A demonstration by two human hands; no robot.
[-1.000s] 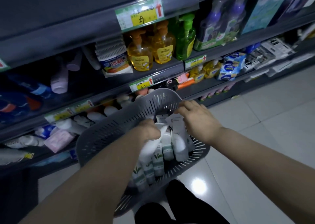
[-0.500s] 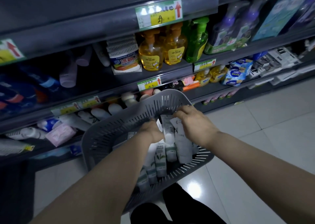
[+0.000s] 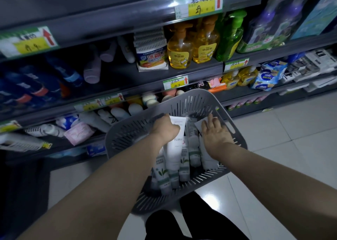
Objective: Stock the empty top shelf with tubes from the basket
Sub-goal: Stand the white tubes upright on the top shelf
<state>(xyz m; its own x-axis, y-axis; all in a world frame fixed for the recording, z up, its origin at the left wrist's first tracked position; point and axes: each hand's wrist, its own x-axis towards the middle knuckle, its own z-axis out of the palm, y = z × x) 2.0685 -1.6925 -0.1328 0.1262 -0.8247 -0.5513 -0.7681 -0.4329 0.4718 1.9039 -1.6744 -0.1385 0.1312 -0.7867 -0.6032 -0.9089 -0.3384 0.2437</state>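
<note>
Head view: white tube [image 3: 174, 148] in left hand [image 3: 165, 128], right hand [image 3: 215, 133] beside.

Head-worn, down onto nearby basket [image 3: 130, 130]

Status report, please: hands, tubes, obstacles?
Left hand grips white tube in basket. Right hand open, resting on other tubes. No obstacle seen above basket.

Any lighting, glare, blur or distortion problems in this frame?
Head view: dim; a glare spot on the floor tiles; the blue bottles at far left smeared; shelf rails bow from the wide lens; the white tube in the left hand reads sharp.
</note>
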